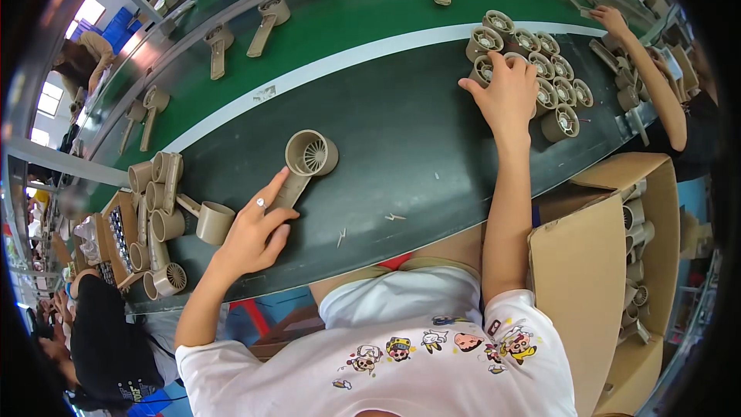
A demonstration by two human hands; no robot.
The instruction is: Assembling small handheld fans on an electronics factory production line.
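On the dark belt lies a beige handheld-fan housing [312, 153], its round ribbed cup facing up and its handle pointing toward me. My left hand [255, 228], with a ring on one finger, has its fingers on either side of that handle. Farther right, my right hand [505, 93] hovers over a cluster of round beige fan heads [563, 93] with blades inside. Its thumb and fingers are spread around a fan head [482, 69] at the cluster's left edge; whether they touch it is hard to see.
Beige fan housings [166, 224] are piled at the left end. Two small pale pieces [395, 217] lie on the near belt. More housings [266, 25] sit on the green belt [347, 11] beyond. A cardboard box [579, 270] of parts stands at my right, near a co-worker's arm [656, 77].
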